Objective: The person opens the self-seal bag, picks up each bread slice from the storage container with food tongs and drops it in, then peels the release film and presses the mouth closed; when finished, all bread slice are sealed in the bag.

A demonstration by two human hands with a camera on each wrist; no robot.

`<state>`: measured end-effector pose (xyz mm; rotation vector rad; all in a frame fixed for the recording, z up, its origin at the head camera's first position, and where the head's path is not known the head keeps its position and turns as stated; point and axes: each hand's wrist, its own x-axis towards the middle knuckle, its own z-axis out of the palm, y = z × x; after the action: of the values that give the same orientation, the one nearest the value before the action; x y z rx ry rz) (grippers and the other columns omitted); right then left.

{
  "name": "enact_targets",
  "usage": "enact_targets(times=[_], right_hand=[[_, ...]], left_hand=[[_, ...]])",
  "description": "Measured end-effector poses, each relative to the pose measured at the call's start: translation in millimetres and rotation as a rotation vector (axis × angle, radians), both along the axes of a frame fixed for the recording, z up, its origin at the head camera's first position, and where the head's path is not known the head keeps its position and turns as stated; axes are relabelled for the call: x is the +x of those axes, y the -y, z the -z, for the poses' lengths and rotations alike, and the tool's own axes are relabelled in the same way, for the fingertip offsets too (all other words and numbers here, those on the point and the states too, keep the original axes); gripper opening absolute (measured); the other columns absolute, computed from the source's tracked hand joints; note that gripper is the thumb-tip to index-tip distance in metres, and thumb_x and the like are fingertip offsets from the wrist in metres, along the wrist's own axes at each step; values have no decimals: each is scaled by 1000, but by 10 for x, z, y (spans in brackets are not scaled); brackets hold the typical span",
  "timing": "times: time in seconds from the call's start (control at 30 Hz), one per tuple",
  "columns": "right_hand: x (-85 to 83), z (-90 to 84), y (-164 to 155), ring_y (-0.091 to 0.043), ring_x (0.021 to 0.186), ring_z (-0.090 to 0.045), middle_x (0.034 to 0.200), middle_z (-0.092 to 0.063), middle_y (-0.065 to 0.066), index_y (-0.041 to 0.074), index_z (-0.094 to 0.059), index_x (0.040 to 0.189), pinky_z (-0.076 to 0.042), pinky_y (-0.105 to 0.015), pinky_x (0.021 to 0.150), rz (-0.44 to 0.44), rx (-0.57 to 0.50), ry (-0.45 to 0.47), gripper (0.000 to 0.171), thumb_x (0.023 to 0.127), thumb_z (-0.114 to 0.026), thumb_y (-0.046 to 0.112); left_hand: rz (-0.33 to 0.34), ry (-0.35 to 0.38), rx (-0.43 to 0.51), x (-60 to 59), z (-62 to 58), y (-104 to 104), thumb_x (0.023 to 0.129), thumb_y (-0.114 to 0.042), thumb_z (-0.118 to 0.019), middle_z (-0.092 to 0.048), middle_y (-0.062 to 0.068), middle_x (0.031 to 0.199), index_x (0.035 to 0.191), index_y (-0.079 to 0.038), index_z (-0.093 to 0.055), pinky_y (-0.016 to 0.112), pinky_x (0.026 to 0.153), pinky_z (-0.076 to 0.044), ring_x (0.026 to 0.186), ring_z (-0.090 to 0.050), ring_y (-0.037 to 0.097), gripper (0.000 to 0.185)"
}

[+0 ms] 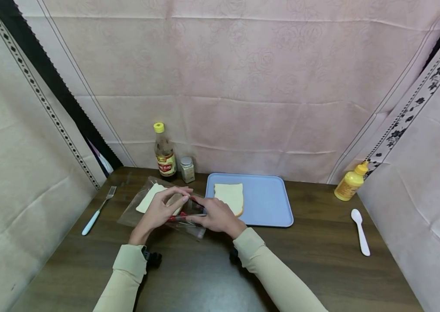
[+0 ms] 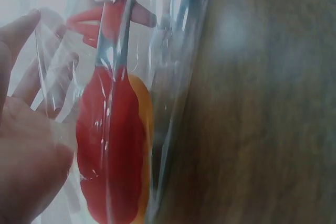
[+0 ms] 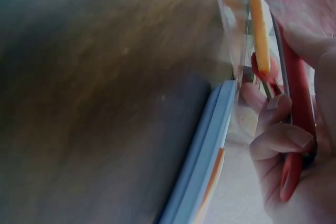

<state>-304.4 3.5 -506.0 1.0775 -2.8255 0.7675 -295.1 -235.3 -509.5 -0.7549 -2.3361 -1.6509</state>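
Note:
A clear plastic bag [image 1: 134,212] with white bread [image 1: 150,200] in it lies left of centre in the head view. My right hand [image 1: 217,214] grips red-and-metal tongs [image 3: 299,82] by the handles, fingers curled round them. The tongs' red head [image 2: 110,145] shows through clear film in the left wrist view, against an orange crust edge [image 2: 145,129]. My left hand [image 1: 165,208] arches over the bag, and its thumb and fingers come together at the film. In the left wrist view, film covers part of its fingers [image 2: 21,35].
A blue tray [image 1: 264,199] holds a bread slice [image 1: 229,197]. Behind the bag stand a yellow-capped sauce bottle [image 1: 165,156] and a shaker jar [image 1: 187,170]. A fork [image 1: 99,212] lies left; a yellow pump bottle [image 1: 350,184] and white spoon [image 1: 361,234] are right. Fabric surrounds the table.

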Motion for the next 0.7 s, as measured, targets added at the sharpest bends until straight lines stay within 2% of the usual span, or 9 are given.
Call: enact_targets(times=[0.2,0.3,0.43,0.53,0.7], right_hand=[[34,6,23,-25,118,-75,145,-72,-4,25,-50,163,-65,-45,90,40,45,4,80,99,-68,69],[44,14,-4,-23,115,-75,142,-73,-4,27,-48,165,-65,-44,85,41,61,4,82,98,-68,70],[65,16,-47,-20,108,-75,140,-74,-3,25,-46,166,-63,-40,78,42,71,1,84,98,-69,70],[82,18,-74,-18,106,-75,140,-74,-4,22,-46,166,-62,-37,76,44,65,-6,87,97,-70,70],[102,14,-110,-19,113,-72,145,-70,-6,22,-48,165,-62,-39,84,76,45,12,89,94,-72,71]], left_hand=[[-49,62,-98,-16,65,28,106,-30,-73,-73,-1,142,112,-23,-79,65,128,-33,149,-56,27,11],[-71,90,-147,-32,115,43,105,-35,-74,-71,1,145,111,-21,-80,67,128,-32,152,-53,29,15],[-83,102,-151,-42,131,58,106,-36,-73,-69,7,149,113,-16,-79,67,128,-33,153,-52,31,22],[-92,103,-142,-34,110,75,107,-35,-72,-68,7,149,113,-19,-79,69,128,-31,155,-50,32,19],[-110,98,-116,-9,42,96,107,-34,-72,-68,4,150,114,-21,-79,73,129,-24,157,-46,34,17]])
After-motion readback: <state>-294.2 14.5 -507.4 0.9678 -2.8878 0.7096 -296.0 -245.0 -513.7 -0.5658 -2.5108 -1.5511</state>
